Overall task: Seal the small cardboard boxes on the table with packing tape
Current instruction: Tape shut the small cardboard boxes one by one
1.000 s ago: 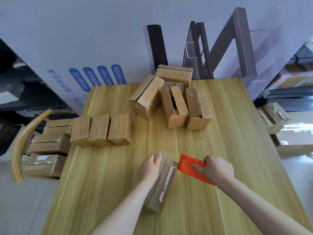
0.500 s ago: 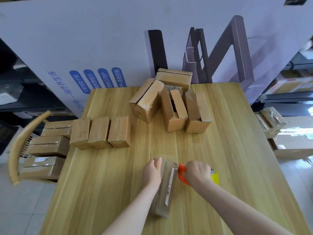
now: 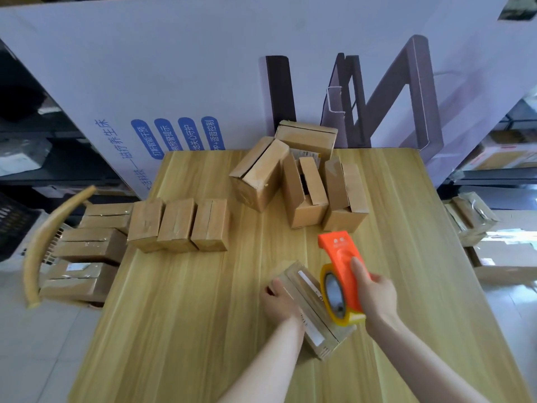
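A small cardboard box lies flat on the wooden table, close to the near edge and a little right of the middle, turned at a slant to that edge. A pale label strip runs along its top.

The left hand holds the box by its left long side, fingers curled over the edge. The right hand grips an orange tape dispenser, fingers wrapped round its body. The dispenser is tilted, its flat orange end pointing toward the far edge. Its yellow tape roll is at the near right part of the box; whether it touches the cardboard cannot be told.

By the left edge three closed boxes stand side by side, touching, with shiny tape over their tops. Toward the far edge, near the middle, four more boxes crowd together, one leaning and one with its flaps apart.

Beside the table's left edge a chair with a curved wooden back carries stacked boxes. A large white printed carton stands behind the far edge. More boxes lie beyond the right edge.
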Available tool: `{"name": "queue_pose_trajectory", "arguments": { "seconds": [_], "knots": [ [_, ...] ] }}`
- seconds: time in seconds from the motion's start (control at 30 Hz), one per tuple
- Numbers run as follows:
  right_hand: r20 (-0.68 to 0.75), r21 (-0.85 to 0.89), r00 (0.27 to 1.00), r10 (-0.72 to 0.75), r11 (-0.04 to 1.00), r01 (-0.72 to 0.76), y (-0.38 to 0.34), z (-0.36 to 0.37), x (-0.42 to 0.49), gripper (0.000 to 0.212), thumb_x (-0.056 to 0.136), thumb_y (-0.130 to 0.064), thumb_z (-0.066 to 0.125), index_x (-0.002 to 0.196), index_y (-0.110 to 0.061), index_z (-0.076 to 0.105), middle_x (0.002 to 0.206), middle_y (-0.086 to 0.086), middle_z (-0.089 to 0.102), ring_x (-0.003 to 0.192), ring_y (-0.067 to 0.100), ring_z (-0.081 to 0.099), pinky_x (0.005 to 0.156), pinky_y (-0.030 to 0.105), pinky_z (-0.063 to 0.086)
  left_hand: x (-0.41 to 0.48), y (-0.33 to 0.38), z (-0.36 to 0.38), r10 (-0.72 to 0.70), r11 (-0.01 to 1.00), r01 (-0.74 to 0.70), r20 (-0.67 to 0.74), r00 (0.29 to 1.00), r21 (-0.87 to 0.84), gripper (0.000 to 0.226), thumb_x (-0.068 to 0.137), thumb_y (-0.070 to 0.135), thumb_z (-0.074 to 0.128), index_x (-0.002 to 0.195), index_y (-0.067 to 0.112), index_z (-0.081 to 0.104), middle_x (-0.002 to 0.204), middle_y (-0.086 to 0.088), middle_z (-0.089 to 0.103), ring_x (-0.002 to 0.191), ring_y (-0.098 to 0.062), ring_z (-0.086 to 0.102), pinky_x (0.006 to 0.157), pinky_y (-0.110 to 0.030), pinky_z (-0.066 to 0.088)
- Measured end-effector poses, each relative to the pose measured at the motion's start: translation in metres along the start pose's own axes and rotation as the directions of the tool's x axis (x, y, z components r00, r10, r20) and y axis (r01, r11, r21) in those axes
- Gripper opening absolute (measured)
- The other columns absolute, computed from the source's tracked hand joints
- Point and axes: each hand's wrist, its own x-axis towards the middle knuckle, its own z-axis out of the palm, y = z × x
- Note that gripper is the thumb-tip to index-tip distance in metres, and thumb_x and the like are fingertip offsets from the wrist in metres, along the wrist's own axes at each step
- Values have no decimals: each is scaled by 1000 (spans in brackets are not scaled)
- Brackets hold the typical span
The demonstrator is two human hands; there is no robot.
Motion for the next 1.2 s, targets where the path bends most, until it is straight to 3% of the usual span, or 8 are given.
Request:
{"name": "queue_pose_trajectory", "arguments": {
  "seconds": [0.1, 0.23, 0.4, 0.63, 0.8, 0.93, 1.07, 1.2],
  "knots": [
    [20, 29, 999, 37, 999, -37, 10, 7, -4, 52, 88, -49, 61, 71, 1, 62, 65, 14, 61, 58, 25, 55, 56, 32, 43, 8, 0, -19, 390, 885, -369, -19, 921, 283, 42, 92, 29, 60, 125, 4, 53, 121, -14, 57, 112, -32, 54, 94, -40, 43],
    [28, 29, 999, 33, 999, -34, 8, 8, 0, 57, 87, -52, 61, 80, 4, 66, 75, 20, 69, 63, 28, 61, 61, 37, 50, 22, 17, -28, 711, 269, -843, 493, 500, 467, 31, 93, 19, 49, 122, 18, 60, 125, 2, 57, 118, -12, 47, 103, -25, 39],
    [4, 18, 999, 34, 999, -34, 7, 8, 7, 60, 86, -53, 60, 81, 6, 66, 79, 23, 69, 67, 32, 64, 70, 46, 55, 17, 37, -11, 447, 324, -802, 666, 598, 503, 34, 80, 68, 52, 102, 44, 62, 111, 14, 63, 95, 2, 57, 90, -20, 45],
    [21, 7, 1000, 18, 1000, -18, 9, 9, 5, 58, 85, -54, 60, 74, 3, 64, 62, 12, 59, 57, 24, 53, 57, 34, 43, 15, 75, 7, 190, 3, -777, 763, 618, 629, 30, 89, 5, 46, 112, 21, 57, 118, 1, 56, 103, -21, 57, 76, -30, 47],
    [36, -10, 999, -13, 1000, 13, 11, 13, 2, 54, 84, -53, 59, 69, -2, 63, 56, 7, 55, 53, 20, 49, 55, 33, 41, 23, 91, 17, -39, 130, -692, 701, 712, 710, 38, 96, 15, 45, 128, 33, 54, 129, 7, 57, 96, -16, 60, 72, -26, 47],
    [38, 8, 999, -34, 999, 34, 10, 9, -3, 56, 88, -47, 60, 72, 7, 63, 54, 7, 57, 51, 20, 51, 53, 32, 41, 17, 69, -6, 274, 506, -635, 589, 760, 584, 40, 94, 17, 58, 133, 24, 53, 133, 11, 54, 112, -9, 56, 87, -14, 47],
    [37, 26, 999, -29, 999, 28, 12, 8, -3, 56, 88, -47, 59, 73, 6, 65, 55, 7, 57, 51, 20, 52, 53, 31, 41, 15, 31, -41, 545, 441, -703, 456, 704, 558, 38, 88, 20, 67, 125, 18, 62, 123, 6, 61, 116, -12, 54, 93, -18, 41],
    [52, 37, 998, -42, 999, 40, 7, 8, -7, 51, 88, -46, 59, 64, -2, 60, 54, 8, 55, 48, 20, 50, 49, 28, 39, 14, 12, -47, 493, 657, -591, 327, 806, 468, 34, 88, 15, 67, 121, 14, 66, 116, 0, 68, 109, -16, 62, 92, -24, 45]
  ]
}}
